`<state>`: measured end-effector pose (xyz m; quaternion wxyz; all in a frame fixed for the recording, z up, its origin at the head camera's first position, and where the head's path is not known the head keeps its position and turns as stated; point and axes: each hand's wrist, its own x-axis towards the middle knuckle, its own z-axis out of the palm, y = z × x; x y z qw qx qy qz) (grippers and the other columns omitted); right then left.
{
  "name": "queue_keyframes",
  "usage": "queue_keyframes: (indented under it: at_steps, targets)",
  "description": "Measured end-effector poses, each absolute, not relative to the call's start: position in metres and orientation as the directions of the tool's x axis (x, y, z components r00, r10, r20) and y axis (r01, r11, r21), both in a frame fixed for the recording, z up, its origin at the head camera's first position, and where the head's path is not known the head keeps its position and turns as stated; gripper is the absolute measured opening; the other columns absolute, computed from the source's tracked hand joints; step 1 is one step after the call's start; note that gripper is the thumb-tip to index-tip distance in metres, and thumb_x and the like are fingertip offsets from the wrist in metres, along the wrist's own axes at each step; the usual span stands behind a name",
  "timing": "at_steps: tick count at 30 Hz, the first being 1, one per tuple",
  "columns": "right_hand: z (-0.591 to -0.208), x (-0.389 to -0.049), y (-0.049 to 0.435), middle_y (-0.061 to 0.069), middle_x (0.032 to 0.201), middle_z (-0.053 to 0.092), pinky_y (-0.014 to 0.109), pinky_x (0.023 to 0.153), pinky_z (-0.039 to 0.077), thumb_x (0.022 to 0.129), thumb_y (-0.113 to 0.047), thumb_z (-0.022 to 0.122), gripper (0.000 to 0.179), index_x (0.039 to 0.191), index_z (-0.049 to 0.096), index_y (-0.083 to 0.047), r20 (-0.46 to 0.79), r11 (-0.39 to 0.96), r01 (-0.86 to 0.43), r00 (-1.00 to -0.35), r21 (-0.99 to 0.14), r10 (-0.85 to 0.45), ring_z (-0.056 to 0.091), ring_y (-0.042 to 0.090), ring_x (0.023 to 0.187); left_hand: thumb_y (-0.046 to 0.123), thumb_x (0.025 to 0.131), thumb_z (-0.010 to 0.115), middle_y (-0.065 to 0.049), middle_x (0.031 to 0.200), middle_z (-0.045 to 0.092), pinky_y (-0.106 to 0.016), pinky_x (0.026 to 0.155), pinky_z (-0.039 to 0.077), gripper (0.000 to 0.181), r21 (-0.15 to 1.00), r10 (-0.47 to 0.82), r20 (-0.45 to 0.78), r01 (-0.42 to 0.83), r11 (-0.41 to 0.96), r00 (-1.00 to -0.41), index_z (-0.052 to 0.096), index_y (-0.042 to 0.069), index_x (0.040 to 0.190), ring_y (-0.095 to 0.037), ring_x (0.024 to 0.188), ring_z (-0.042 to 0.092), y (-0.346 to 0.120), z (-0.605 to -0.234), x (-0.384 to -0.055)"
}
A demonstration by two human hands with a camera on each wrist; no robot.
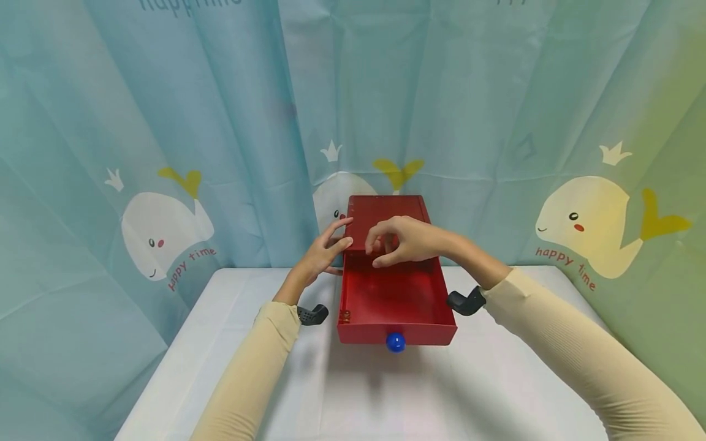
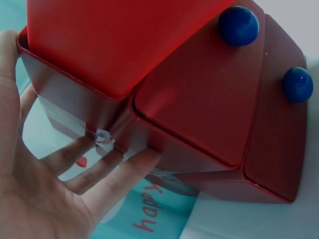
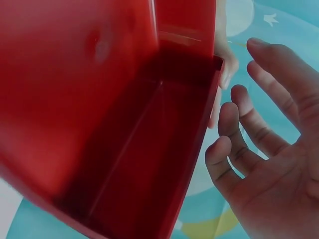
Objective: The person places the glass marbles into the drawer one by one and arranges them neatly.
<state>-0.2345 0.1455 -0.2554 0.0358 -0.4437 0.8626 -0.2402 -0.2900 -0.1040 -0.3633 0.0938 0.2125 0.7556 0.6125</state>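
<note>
A red drawer cabinet (image 1: 366, 211) stands on the table with its top drawer (image 1: 397, 334) pulled out. A blue knob (image 1: 395, 342) sits on that drawer's front. My left hand (image 1: 318, 254) rests against the cabinet's left side, fingers spread and thumb near the top edge. In the left wrist view, two lower drawers with blue knobs (image 2: 238, 26) are closed. My right hand (image 1: 405, 240) hovers over the back of the open drawer, fingers loosely bent and nothing between them. A small brown-gold item (image 1: 345, 316) shows in the drawer's front left corner; its kind is unclear.
The cabinet stands on a white-covered table (image 1: 265, 288). Behind it hangs a blue-green curtain (image 1: 248, 122) printed with whales. A black wrist device (image 1: 312, 315) is on the left wrist and another black wrist device (image 1: 466, 301) on the right. Clear tape (image 2: 104, 139) marks the cabinet's side.
</note>
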Motion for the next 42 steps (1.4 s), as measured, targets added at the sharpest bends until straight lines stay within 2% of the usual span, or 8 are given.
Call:
queue_keyframes:
  at_steps: [11, 15, 19, 29, 34, 42]
  targets:
    - [-0.252, -0.230, 0.150, 0.001, 0.102, 0.068, 0.036, 0.078, 0.058, 0.089, -0.027, 0.081, 0.040, 0.125, 0.068, -0.017, 0.157, 0.505, -0.728, -0.629, -0.464, -0.762, 0.065, 0.016, 0.086, 0.042, 0.101, 0.061, -0.013, 0.158, 0.040, -0.059, 0.081, 0.059, 0.057, 0.966, 0.440, 0.120, 0.207, 0.156, -0.890, 0.039, 0.044, 0.154, -0.037, 0.139, 0.045, -0.105, -0.363, -0.290]
    - [-0.248, -0.221, 0.157, 0.001, 0.107, 0.068, 0.036, 0.077, 0.060, 0.088, -0.029, 0.081, 0.047, 0.132, 0.065, -0.022, 0.201, 0.492, -0.725, -0.638, -0.481, -0.744, 0.067, 0.015, 0.086, 0.043, 0.101, 0.061, -0.012, 0.158, 0.040, -0.059, 0.081, 0.059, 0.058, 0.966, 0.443, 0.119, 0.206, 0.154, -0.888, 0.039, 0.043, 0.155, -0.037, 0.139, 0.045, -0.103, -0.363, -0.290]
    - [-0.244, -0.206, 0.166, 0.002, 0.111, 0.067, 0.037, 0.075, 0.062, 0.089, -0.027, 0.081, 0.050, 0.136, 0.061, -0.027, 0.268, 0.455, -0.721, -0.645, -0.522, -0.716, 0.068, 0.014, 0.086, 0.044, 0.100, 0.061, -0.012, 0.157, 0.041, -0.059, 0.082, 0.059, 0.058, 0.966, 0.444, 0.119, 0.207, 0.154, -0.888, 0.039, 0.043, 0.154, -0.035, 0.139, 0.045, -0.101, -0.362, -0.291]
    - [-0.242, -0.155, 0.189, -0.003, 0.114, 0.067, 0.036, 0.077, 0.062, 0.090, -0.009, 0.078, 0.059, 0.143, 0.055, -0.023, 0.420, 0.318, -0.739, -0.622, -0.594, -0.661, 0.071, 0.016, 0.087, 0.043, 0.101, 0.060, -0.013, 0.156, 0.042, -0.060, 0.081, 0.059, 0.058, 0.969, 0.455, 0.118, 0.202, 0.142, -0.883, 0.039, 0.044, 0.155, -0.034, 0.139, 0.045, -0.100, -0.361, -0.293]
    - [-0.255, -0.132, 0.198, -0.001, 0.115, 0.068, 0.036, 0.079, 0.062, 0.091, -0.003, 0.075, 0.059, 0.144, 0.054, -0.019, 0.427, 0.261, -0.726, -0.613, -0.636, -0.665, 0.072, 0.017, 0.088, 0.042, 0.101, 0.060, -0.014, 0.157, 0.041, -0.060, 0.082, 0.059, 0.059, 0.971, 0.455, 0.108, 0.191, 0.141, -0.884, 0.038, 0.041, 0.156, -0.035, 0.140, 0.044, -0.100, -0.358, -0.291]
    - [-0.272, -0.103, 0.211, 0.001, 0.117, 0.070, 0.037, 0.080, 0.062, 0.092, -0.001, 0.074, 0.062, 0.147, 0.050, -0.019, 0.365, 0.274, -0.663, -0.656, -0.696, -0.660, 0.073, 0.019, 0.090, 0.042, 0.101, 0.059, -0.015, 0.157, 0.041, -0.062, 0.084, 0.058, 0.060, 0.970, 0.464, 0.114, 0.200, 0.141, -0.879, 0.037, 0.040, 0.157, -0.035, 0.141, 0.043, -0.100, -0.357, -0.290]
